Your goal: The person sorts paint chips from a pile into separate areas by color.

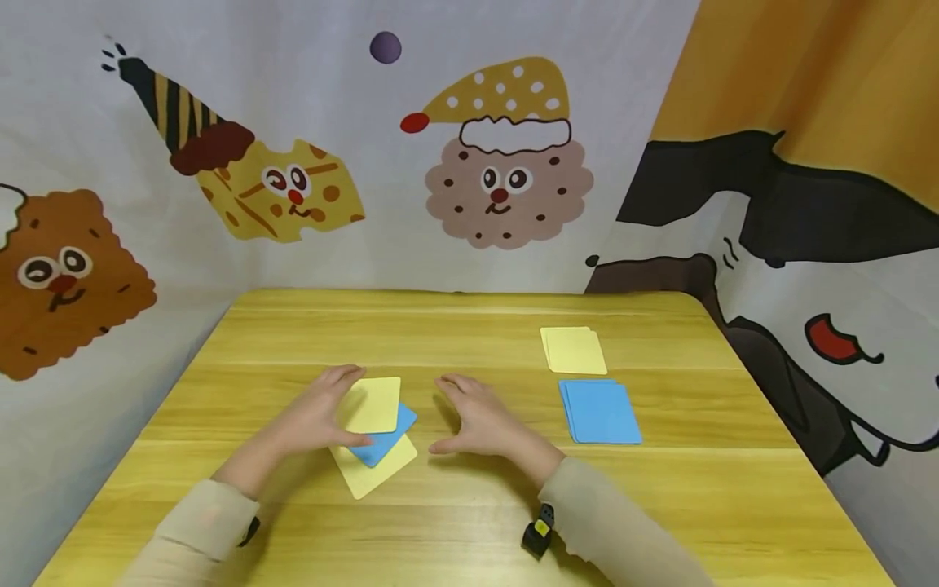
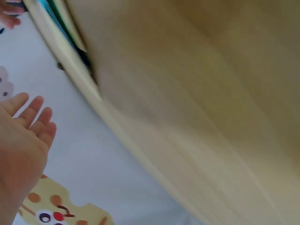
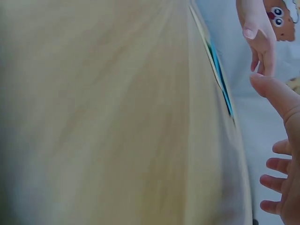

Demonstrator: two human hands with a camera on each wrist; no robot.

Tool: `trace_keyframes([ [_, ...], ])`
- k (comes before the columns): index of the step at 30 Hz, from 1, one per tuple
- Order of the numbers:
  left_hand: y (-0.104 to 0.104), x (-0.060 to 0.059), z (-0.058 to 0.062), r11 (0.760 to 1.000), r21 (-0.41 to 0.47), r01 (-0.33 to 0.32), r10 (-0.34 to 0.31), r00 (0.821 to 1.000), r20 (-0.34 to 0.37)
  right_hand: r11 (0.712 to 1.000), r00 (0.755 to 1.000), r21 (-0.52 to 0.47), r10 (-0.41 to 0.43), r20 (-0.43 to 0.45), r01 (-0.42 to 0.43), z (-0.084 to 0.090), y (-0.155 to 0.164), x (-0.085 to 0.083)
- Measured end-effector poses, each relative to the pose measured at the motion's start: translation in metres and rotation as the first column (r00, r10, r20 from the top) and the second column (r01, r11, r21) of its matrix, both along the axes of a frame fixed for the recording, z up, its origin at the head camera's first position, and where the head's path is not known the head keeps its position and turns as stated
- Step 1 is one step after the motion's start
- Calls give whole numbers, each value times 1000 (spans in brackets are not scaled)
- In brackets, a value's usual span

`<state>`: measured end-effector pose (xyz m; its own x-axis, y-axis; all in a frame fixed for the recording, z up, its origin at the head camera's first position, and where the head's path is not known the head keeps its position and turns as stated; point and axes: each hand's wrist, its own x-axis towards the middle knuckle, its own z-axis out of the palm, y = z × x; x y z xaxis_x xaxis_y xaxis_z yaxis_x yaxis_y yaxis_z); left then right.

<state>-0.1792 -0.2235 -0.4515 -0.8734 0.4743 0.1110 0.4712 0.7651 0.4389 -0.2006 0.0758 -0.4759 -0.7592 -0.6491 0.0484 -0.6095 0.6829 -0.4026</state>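
Observation:
In the head view a loose pile of square cards lies left of centre on the table. A yellow card (image 1: 376,403) is on top, a turned blue card (image 1: 383,445) shows under it, and another yellow card (image 1: 370,478) pokes out at the bottom. My left hand (image 1: 315,414) is at the pile's left side, fingers loosely bent and thumb apart, overlapping the cards' left edges. Right of the pile, with a gap of bare wood between, my right hand (image 1: 480,416) hovers palm inward, its fingers apart from the thumb. Nothing shows in either palm.
Two neat stacks sit farther right: yellow cards (image 1: 575,350) at the back and blue cards (image 1: 605,412) in front of them. The wooden table (image 1: 469,522) meets a cartoon-printed curtain (image 1: 396,196) behind. A small black device (image 1: 538,534) is at the right sleeve.

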Motion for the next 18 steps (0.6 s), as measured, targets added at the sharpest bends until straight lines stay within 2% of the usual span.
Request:
trace_keyframes([
  [5,-18,-4,-7,1000,-1,3,-3,1000,10,999,1000,31,14,-11,-14,-2,-21,-7],
  [11,-36,-16,-20,1000,10,-12,12,999,47,998,1000,67,12,-18,-11,-7,-40,-18],
  [18,-47,-23,-27,1000,-15,-12,13,994,107,989,999,139,42,21,-45,-14,-62,-27],
])
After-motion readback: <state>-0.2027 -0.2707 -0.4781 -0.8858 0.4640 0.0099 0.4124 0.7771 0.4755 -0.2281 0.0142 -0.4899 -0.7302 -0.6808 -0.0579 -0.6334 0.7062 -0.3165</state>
